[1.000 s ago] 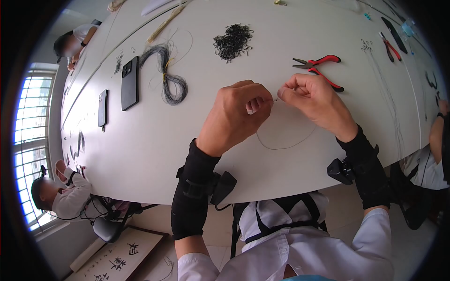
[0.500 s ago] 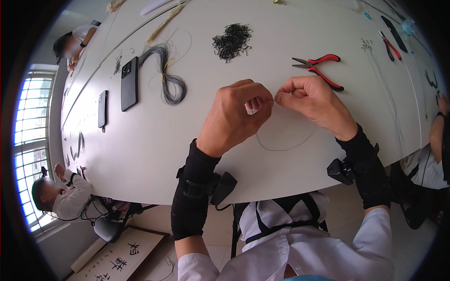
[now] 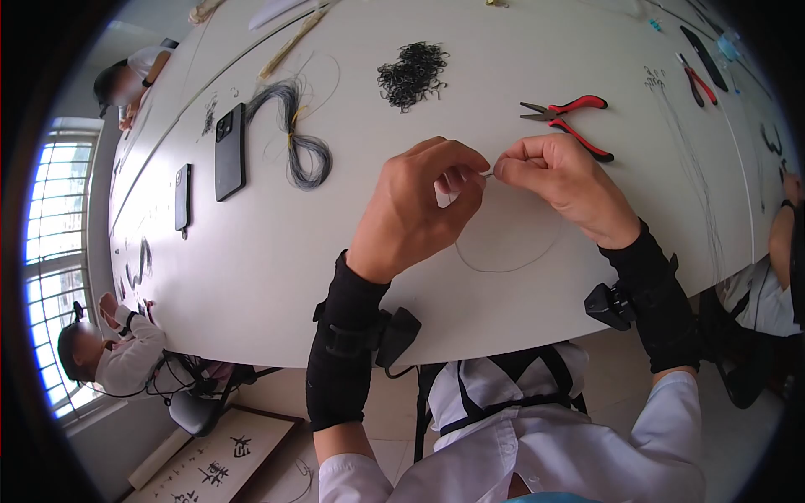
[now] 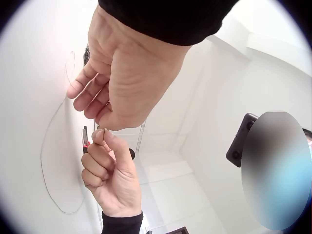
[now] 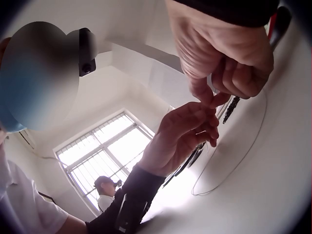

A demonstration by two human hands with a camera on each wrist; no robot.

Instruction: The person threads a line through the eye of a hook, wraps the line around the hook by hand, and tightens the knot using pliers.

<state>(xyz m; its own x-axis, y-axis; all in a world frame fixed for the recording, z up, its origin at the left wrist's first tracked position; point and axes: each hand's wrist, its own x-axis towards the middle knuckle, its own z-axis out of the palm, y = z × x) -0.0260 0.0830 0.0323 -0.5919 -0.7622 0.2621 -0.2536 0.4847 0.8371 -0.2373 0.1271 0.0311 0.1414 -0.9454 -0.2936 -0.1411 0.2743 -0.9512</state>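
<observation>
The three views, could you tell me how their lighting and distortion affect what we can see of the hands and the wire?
Head view: strong fisheye with dark corners, even daylight; left hand, right hand and wire sharp. Left wrist view: white table glares, wire faint, a blurred patch at right. Right wrist view: bright window backlights, so the hands look shadowed.

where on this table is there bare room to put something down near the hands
Bare table lies left of the left hand, below the phone and wire bundle. Crowded: pliers beyond the right hand, ring pile, thin wire loop.
</observation>
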